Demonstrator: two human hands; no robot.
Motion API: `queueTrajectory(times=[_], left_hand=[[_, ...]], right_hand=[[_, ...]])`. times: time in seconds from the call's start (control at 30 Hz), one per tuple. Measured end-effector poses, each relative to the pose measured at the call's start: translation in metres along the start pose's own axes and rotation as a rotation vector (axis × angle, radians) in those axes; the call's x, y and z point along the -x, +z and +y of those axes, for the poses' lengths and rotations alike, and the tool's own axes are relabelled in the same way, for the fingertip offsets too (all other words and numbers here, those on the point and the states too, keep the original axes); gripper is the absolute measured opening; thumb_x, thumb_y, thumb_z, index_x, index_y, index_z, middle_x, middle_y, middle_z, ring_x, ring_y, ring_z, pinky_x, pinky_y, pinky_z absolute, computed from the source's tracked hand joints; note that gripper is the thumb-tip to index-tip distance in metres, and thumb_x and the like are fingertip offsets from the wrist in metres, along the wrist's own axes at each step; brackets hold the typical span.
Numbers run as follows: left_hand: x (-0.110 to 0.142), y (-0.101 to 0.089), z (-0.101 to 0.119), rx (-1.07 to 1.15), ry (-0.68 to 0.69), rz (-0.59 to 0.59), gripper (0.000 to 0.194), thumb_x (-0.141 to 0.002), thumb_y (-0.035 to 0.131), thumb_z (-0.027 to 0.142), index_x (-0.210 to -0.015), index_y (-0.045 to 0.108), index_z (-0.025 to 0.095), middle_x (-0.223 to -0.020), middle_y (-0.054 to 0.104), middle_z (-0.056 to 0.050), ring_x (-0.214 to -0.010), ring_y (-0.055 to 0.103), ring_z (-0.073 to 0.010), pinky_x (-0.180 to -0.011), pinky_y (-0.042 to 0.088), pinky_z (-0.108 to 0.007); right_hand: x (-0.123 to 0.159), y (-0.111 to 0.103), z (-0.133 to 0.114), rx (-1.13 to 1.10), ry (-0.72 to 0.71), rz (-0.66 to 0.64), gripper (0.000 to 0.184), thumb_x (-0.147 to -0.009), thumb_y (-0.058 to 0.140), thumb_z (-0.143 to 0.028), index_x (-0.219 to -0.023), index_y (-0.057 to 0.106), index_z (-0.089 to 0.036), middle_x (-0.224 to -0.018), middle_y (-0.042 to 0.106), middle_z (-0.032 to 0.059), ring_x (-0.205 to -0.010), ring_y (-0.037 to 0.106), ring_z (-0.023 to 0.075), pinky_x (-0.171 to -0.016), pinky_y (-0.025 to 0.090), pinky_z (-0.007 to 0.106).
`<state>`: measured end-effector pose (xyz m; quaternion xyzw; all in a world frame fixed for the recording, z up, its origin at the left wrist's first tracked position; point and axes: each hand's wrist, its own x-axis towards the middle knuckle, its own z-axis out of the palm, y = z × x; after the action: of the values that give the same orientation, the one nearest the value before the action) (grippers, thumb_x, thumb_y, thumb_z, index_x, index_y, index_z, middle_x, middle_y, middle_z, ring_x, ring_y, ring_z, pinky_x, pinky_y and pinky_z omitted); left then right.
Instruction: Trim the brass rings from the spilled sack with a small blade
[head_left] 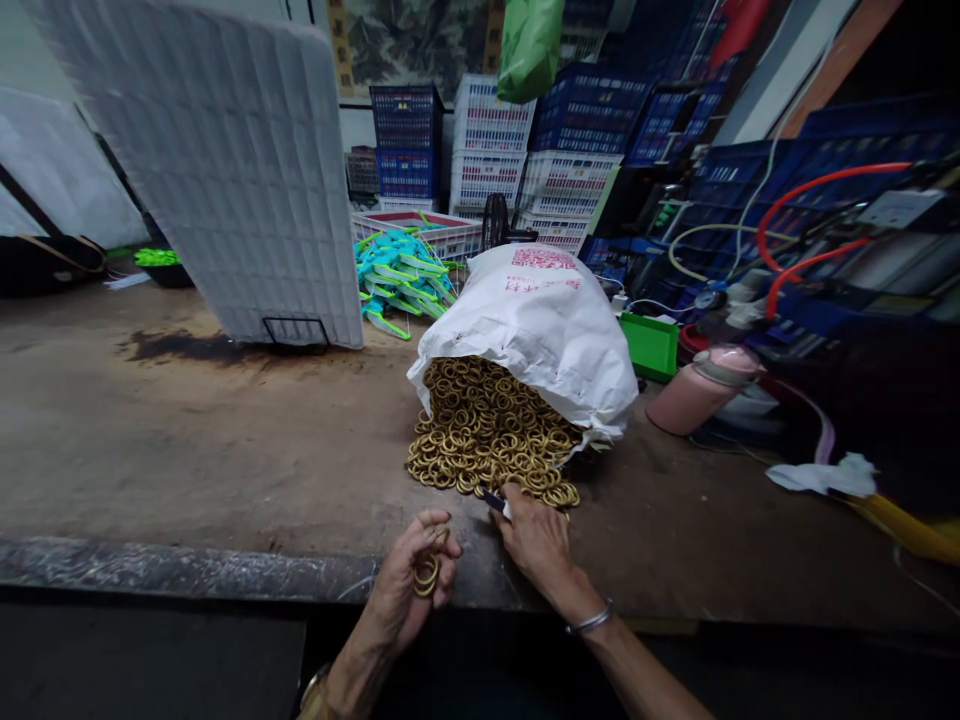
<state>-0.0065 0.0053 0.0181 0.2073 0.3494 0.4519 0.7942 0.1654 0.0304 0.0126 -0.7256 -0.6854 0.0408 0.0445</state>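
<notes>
A white woven sack (536, 310) lies on its side, and brass-coloured rings (502, 430) spill from its mouth onto the table. My left hand (420, 570) is closed around a few of these rings (425, 575), just over the table's front edge. At the near edge of the ring pile is my right hand (536, 535), its fingers closed on a small tool with a flat dark tip (493, 499) and a white part beside the fingers. The tip points left, close to the rings; whether it touches them I cannot tell.
A tall white padded panel (247, 170) stands at the left on the worktable (187, 440). Turquoise and lime pieces (401, 275) lie behind the sack. To the right are a green tray (649, 346), a pink bottle (703, 390) and red hoses (814, 175). Crates (491, 140) stand stacked behind.
</notes>
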Motion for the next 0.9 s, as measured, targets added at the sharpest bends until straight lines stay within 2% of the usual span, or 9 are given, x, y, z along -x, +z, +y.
queueTrajectory(times=[0.13, 0.3, 0.53, 0.7, 0.9], left_hand=[[0.0, -0.003, 0.0, 0.082, -0.039, -0.011, 0.02, -0.072, 0.059, 0.029, -0.085, 0.056, 0.013, -0.071, 0.057, -0.002, -0.054, 0.05, -0.0084, -0.039, 0.031, -0.016], [-0.003, -0.004, -0.005, 0.087, -0.031, -0.021, 0.018, -0.074, 0.061, 0.029, -0.071, 0.055, 0.013, -0.075, 0.057, -0.003, -0.061, 0.052, -0.0099, -0.041, 0.031, -0.016], [-0.009, -0.006, -0.008, 0.114, -0.053, 0.031, 0.029, -0.067, 0.067, 0.034, -0.064, 0.045, 0.016, -0.058, 0.048, 0.004, -0.043, 0.039, -0.0034, -0.036, 0.023, -0.014], [-0.01, -0.006, -0.008, 0.043, -0.037, 0.055, 0.029, -0.068, 0.066, 0.037, -0.072, 0.046, 0.016, -0.054, 0.043, 0.007, -0.037, 0.03, -0.001, -0.034, 0.019, -0.014], [-0.01, -0.002, -0.01, -0.133, 0.022, 0.099, 0.034, -0.069, 0.063, 0.039, -0.09, 0.048, 0.017, -0.055, 0.046, 0.007, -0.039, 0.035, -0.0025, -0.035, 0.022, -0.013]], right_hand=[[-0.005, -0.003, -0.001, 0.042, -0.002, -0.024, 0.008, -0.082, 0.048, -0.022, -0.089, 0.052, -0.02, -0.074, 0.067, 0.0055, -0.069, 0.063, 0.0195, -0.053, 0.025, 0.025], [0.0, 0.0, -0.001, 0.011, -0.045, -0.037, 0.014, -0.081, 0.043, -0.014, -0.087, 0.054, -0.02, -0.071, 0.066, 0.0046, -0.066, 0.062, 0.0175, -0.053, 0.023, 0.026], [0.017, 0.004, -0.007, -0.124, -0.236, -0.084, 0.024, -0.073, 0.043, -0.009, -0.09, 0.056, -0.02, -0.075, 0.066, 0.0039, -0.069, 0.059, 0.0167, -0.057, 0.025, 0.026], [0.021, 0.013, -0.004, -0.194, -0.278, -0.085, 0.03, -0.068, 0.04, -0.007, -0.091, 0.055, -0.019, -0.076, 0.064, 0.004, -0.072, 0.057, 0.018, -0.06, 0.028, 0.025], [0.013, 0.017, -0.002, -0.33, -0.208, -0.072, 0.022, -0.071, 0.04, -0.013, -0.086, 0.055, -0.019, -0.072, 0.061, 0.0028, -0.066, 0.054, 0.0163, -0.059, 0.029, 0.025]])
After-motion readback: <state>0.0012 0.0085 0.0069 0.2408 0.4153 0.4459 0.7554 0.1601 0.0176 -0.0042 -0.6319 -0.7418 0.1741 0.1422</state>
